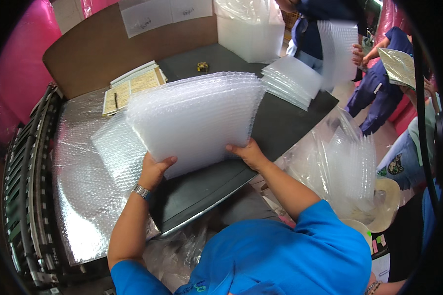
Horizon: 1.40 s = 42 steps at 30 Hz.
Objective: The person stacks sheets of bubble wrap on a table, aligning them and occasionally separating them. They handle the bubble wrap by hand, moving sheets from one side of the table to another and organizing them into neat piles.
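Observation:
Between my two hands stands a thick stack of clear bubble wrap sheets [197, 118], tilted up from the dark tabletop [197, 196]. My left hand [155, 171] grips its lower left corner, thumb on the near face, with a metal watch on the wrist. At the lower right edge my right hand [248, 153] holds the same stack, thumb also in front. The fingers behind the stack are hidden. Left of the stack, a bubble wrap sheet [115, 142] lies flat on the silvery bubbled covering [79, 182].
Papers with a pen [115, 101] and a yellow tape measure [202, 66] lie farther back. More bubble wrap sheets [293, 81] rest at the table's far right corner. A bagged stack [349, 167] stands to the right. A person in dark blue [325, 14] handles sheets beyond the table.

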Each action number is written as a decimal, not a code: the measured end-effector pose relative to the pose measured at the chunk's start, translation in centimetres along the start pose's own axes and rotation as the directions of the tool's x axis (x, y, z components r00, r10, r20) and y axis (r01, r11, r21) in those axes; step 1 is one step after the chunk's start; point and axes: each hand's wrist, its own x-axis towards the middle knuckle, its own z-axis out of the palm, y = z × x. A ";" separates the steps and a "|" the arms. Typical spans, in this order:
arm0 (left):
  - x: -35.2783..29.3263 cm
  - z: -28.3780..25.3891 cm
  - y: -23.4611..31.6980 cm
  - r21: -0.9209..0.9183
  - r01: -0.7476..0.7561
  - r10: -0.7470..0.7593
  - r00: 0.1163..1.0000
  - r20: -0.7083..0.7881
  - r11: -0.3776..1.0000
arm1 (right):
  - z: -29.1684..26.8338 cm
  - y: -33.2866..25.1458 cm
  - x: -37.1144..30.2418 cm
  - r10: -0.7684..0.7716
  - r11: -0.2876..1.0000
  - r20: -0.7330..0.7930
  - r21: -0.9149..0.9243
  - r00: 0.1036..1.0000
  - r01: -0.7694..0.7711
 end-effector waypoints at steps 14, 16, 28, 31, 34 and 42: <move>0.9 -8.4 1.7 -0.746 -0.177 -0.160 0.921 -0.356 0.642 | 0.6 -2.0 -0.1 0.127 0.992 0.104 0.011 0.986 -0.129; 0.8 -8.2 2.5 -0.750 -0.223 -0.237 0.860 -0.452 0.622 | 0.8 -0.8 -0.2 0.124 0.991 0.087 -0.069 0.988 -0.119; 0.7 -9.0 2.5 -0.779 -0.315 -0.241 0.830 -0.503 0.542 | 0.9 -0.7 0.1 0.103 0.993 0.099 0.043 0.990 -0.108; 0.6 -8.4 2.8 -0.758 -0.315 -0.231 0.825 -0.516 0.571 | 0.9 -0.6 0.1 0.105 0.993 0.102 0.049 0.989 -0.111; 0.8 -9.1 2.1 -0.753 -0.306 -0.205 0.841 -0.501 0.583 | 1.0 -0.7 0.1 0.111 0.992 0.106 0.041 0.988 -0.116; 1.1 -8.3 1.8 -0.704 -0.311 -0.118 0.864 -0.489 0.639 | 0.8 -0.8 0.1 0.113 0.993 0.117 0.003 0.987 -0.114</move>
